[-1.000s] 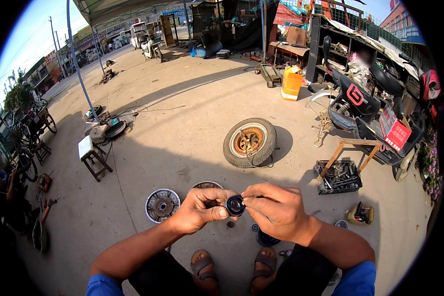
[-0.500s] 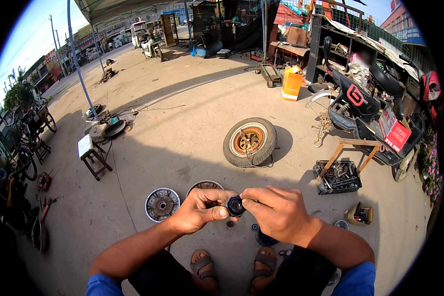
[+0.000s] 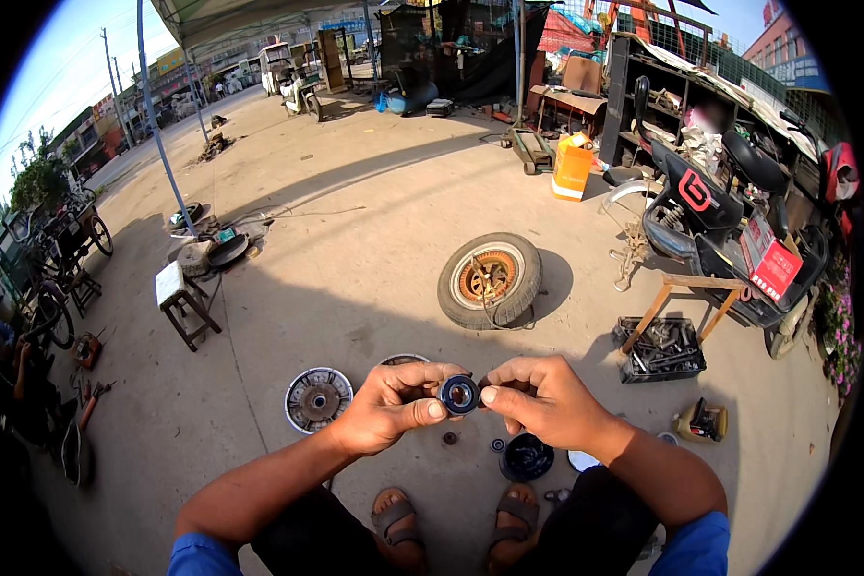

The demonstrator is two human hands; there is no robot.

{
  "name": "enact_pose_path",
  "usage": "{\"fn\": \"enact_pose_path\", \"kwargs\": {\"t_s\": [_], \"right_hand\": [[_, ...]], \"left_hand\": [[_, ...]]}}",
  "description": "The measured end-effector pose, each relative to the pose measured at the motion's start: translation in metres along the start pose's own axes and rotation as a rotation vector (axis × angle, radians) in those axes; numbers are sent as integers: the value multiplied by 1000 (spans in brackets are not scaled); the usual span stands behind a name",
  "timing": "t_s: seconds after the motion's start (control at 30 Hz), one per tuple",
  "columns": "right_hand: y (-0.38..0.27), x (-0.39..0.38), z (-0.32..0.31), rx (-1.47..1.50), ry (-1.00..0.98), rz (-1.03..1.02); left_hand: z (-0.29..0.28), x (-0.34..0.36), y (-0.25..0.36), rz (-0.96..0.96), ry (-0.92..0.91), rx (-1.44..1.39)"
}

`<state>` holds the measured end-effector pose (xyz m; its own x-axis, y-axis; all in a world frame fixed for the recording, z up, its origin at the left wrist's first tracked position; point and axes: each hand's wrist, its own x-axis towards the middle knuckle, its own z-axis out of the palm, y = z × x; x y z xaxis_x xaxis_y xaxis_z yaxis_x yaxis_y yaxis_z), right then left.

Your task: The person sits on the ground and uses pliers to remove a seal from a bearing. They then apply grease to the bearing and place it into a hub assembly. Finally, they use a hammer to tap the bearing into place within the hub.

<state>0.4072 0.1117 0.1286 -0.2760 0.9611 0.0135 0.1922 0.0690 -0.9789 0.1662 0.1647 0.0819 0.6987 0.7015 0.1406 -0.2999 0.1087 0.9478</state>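
A round bearing [image 3: 459, 395], dark with grease and with a hole through its middle, is held up in front of me. My left hand [image 3: 386, 411] grips it from the left between thumb and fingers, its face turned toward me. My right hand [image 3: 547, 403] is at the bearing's right edge, thumb and fingertips pinched together; anything between them is hidden. On the ground below stands a dark tub [image 3: 526, 458] with black grease in it. A small ring-shaped part [image 3: 496, 445] and another small round part [image 3: 449, 438] lie near it.
A wheel hub cover [image 3: 318, 400] lies left of my hands, another behind them. Farther off lies a tyred wheel [image 3: 490, 280]. To the right are a crate of tools [image 3: 660, 350], a wooden stand [image 3: 696, 280] and an electric scooter [image 3: 701, 206]. A stool [image 3: 184, 302] stands left.
My right hand has drawn slightly right, off the bearing's front, so more of the bearing's face shows. The grease tub has come into fuller view. My left hand keeps its grip.
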Motion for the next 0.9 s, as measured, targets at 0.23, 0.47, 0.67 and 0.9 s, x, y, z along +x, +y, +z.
{"fn": "enact_pose_path", "kwargs": {"t_s": [0.23, 0.47, 0.67, 0.9], "right_hand": [[13, 5, 3, 377, -211, 207], [14, 7, 5, 300, -120, 120], [10, 4, 3, 120, -28, -12], [16, 3, 5, 31, 18, -71]], "left_hand": [[-3, 1, -3, 15, -5, -1], [3, 3, 1, 71, 51, 75], [-1, 3, 0, 7, 29, 15], [4, 1, 7, -57, 119, 35]]}}
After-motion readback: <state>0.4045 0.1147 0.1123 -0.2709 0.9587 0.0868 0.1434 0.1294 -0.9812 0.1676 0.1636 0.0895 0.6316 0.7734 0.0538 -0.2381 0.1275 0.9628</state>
